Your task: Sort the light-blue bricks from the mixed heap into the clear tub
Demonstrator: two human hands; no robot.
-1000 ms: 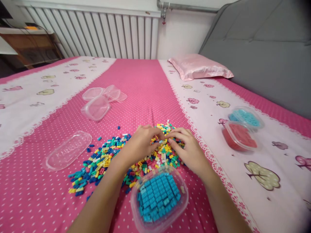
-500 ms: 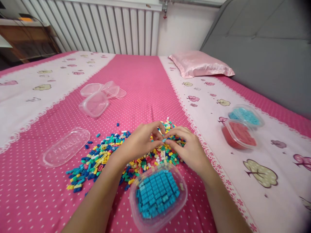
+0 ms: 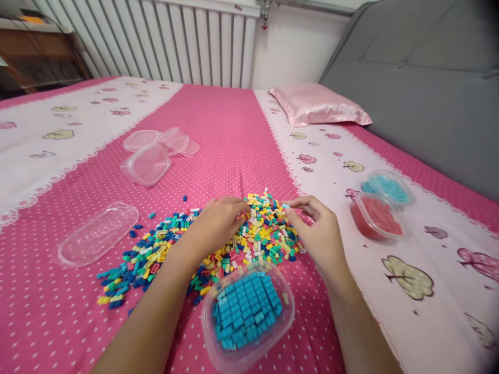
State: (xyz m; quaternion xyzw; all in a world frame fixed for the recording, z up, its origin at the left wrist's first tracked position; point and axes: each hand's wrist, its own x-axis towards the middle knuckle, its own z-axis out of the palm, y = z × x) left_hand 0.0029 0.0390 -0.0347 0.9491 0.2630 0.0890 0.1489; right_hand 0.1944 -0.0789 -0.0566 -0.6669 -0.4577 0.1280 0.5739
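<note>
My right hand [image 3: 320, 228] pinches a pale-blue brick [image 3: 286, 206] by the pile [image 3: 259, 234], my left hand [image 3: 218, 224] curls over it, I cannot tell what that one holds, blue bricks [image 3: 246, 310] in the tub [image 3: 249, 358] before me, raised letters on the left lid [image 3: 97, 234] too blurred to read.

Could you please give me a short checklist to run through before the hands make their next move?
1. Right hand has a piece: ok, a light-blue piece sits between thumb and forefinger.
2. Left hand is free: cannot tell; it is over the brick pile, its fingertips partly hidden.
3. Near container is accessible: ok, it sits between the forearms, blue bricks visible inside.
4. Loose bricks are separated by colour: not ok, the pile is mixed.
5. Oblong clear piece is away from the hands: ok, it lies left of the pile.
</note>
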